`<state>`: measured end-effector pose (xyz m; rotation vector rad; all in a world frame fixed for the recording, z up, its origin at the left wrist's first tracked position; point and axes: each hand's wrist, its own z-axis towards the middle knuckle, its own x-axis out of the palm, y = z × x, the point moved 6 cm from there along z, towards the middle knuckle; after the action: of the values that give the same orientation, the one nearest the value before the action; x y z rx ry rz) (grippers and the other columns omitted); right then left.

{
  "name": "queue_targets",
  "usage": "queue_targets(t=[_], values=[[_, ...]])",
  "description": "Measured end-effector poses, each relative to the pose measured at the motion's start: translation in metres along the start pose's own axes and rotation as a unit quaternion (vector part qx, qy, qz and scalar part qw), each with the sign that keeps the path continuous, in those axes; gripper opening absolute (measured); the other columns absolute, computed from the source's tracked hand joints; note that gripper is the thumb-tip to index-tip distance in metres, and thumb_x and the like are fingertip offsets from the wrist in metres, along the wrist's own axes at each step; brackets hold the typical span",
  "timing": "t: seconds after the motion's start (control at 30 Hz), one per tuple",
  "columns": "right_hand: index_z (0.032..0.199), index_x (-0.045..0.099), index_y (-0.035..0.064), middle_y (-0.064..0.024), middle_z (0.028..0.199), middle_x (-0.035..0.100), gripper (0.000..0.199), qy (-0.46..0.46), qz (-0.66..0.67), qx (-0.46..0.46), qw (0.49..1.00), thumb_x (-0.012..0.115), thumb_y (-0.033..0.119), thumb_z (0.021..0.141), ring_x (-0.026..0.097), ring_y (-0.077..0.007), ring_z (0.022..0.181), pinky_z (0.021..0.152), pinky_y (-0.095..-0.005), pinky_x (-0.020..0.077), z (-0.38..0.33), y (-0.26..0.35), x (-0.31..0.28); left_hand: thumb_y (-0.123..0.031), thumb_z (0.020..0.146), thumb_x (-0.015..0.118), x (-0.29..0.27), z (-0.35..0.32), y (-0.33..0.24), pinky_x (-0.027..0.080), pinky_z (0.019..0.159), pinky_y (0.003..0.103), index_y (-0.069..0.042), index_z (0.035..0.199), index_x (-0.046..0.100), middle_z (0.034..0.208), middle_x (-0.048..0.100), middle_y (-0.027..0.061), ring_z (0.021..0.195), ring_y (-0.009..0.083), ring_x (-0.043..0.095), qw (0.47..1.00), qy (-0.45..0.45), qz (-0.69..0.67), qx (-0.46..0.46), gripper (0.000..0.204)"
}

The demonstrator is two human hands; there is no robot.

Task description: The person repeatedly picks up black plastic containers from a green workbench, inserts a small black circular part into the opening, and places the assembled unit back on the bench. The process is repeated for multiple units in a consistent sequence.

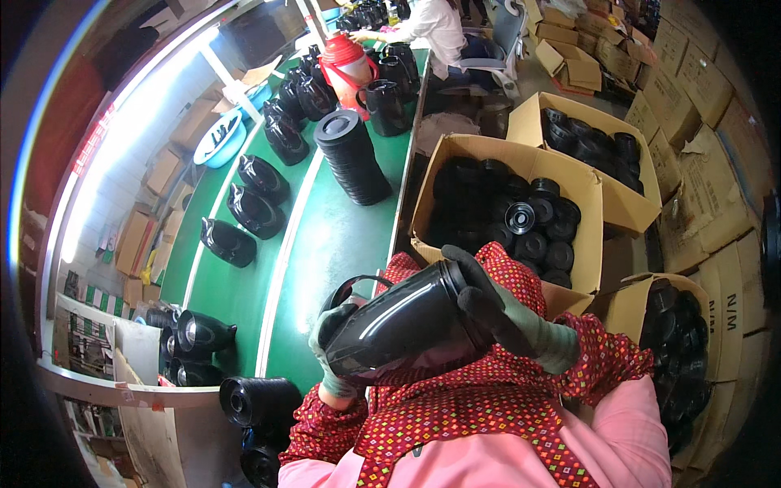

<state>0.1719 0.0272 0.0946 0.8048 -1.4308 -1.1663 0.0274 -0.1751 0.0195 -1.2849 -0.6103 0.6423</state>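
A glossy black jug lies tilted on its side in front of my chest, its handle toward the upper left. My left hand, in a grey-green glove with dark fingers, grips it at the handle end. Around the broad right end, my gloved right hand is closed, the palm and fingers against the rim. Whether a separate cap sits under that palm is hidden. Nearest beyond the jug, on the green work surface, stands a tall stack of black ribbed discs.
Several black jug bodies lie left of the stack; more stand behind, beside a red-and-white vacuum flask. Cardboard boxes of black round parts sit at my right. Another person works at the far end. A blue basin is far left.
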Motion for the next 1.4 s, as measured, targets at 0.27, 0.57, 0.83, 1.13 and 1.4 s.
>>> queue_targets(t=[0.27, 0.57, 0.83, 1.13, 1.4], values=[[0.157, 0.033, -0.0050, -0.0265, 0.155, 0.043, 0.090, -0.038, -0.180, -0.131, 0.974, 0.078, 0.039, 0.093, 0.042, -0.0353, 0.147, 0.122, -0.0451, 0.0328, -0.022, -0.014, -0.019, -0.006, 0.090, 0.078, -0.005, -0.006, 0.034, 0.061, 0.091, 0.036, 0.004, 0.119, 0.065, 0.117, 0.074, 0.0152, 0.101, 0.0223, 0.073, 0.984, 0.005, -0.116, -0.132, 0.034], [0.148, 0.053, 0.0082, -0.0308, 0.153, 0.040, 0.098, 0.258, -0.408, -0.364, 0.797, 0.090, 0.056, 0.070, 0.043, -0.0527, 0.141, 0.113, -0.0641, 0.0376, -0.014, 0.038, 0.035, -0.012, 0.096, 0.071, 0.078, -0.015, 0.031, 0.057, 0.103, 0.041, 0.003, 0.137, 0.057, 0.135, 0.065, 0.0204, 0.116, 0.0291, 0.069, 0.894, 0.290, -0.252, -0.229, 0.046], [0.160, 0.037, 0.0052, -0.0144, 0.160, 0.044, 0.084, -0.042, 0.157, 0.215, 0.963, 0.057, 0.061, 0.100, 0.049, -0.0293, 0.142, 0.121, -0.0446, 0.0373, -0.003, -0.077, -0.033, -0.009, 0.085, 0.080, 0.006, 0.018, -0.056, 0.059, 0.097, 0.041, 0.006, 0.129, 0.063, 0.125, 0.069, 0.0251, 0.110, 0.0364, 0.072, 0.939, 0.133, 0.266, 0.174, 0.049], [0.165, 0.016, -0.0019, -0.0218, 0.173, 0.013, 0.113, 0.058, -0.283, -0.270, 0.919, 0.068, 0.066, 0.091, 0.011, -0.0355, 0.161, 0.129, -0.0466, 0.0121, -0.023, -0.018, -0.034, -0.030, 0.100, 0.068, -0.017, -0.011, 0.021, 0.055, 0.105, 0.045, 0.003, 0.130, 0.063, 0.133, 0.068, 0.0221, 0.119, 0.0305, 0.068, 0.988, -0.002, -0.097, -0.117, 0.045], [0.162, 0.031, 0.0043, -0.0085, 0.158, 0.048, 0.066, -0.118, 0.236, 0.259, 0.929, 0.043, 0.045, 0.112, 0.051, -0.0210, 0.140, 0.120, -0.0394, 0.0395, -0.006, -0.071, -0.032, -0.019, 0.099, 0.062, 0.015, 0.010, -0.096, 0.059, 0.096, 0.041, 0.011, 0.141, 0.052, 0.117, 0.072, 0.0185, 0.104, 0.0281, 0.072, 0.893, 0.127, 0.378, 0.208, 0.052]])
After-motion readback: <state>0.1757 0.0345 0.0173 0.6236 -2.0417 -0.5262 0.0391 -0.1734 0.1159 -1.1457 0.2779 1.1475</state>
